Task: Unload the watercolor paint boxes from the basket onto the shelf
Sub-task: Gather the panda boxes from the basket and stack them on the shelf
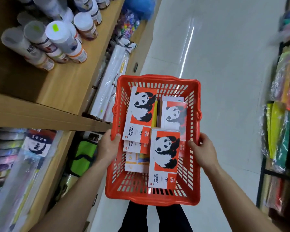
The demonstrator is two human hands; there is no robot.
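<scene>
I hold a red plastic basket in front of me above the floor. My left hand grips its left rim and my right hand grips its right rim. Inside lie several watercolor paint boxes, white and orange with a panda picture. One box lies at the left, another at the near right, a third at the far right. More boxes lie partly hidden under them. The wooden shelf stands to my left, level with the basket's far end.
White-capped paint jars crowd the back of the wooden shelf. Wrapped paper rolls lean below it. A lower shelf holds packaged goods and a green bag. Colored paper stacks fill the right rack. White tiled aisle floor lies ahead.
</scene>
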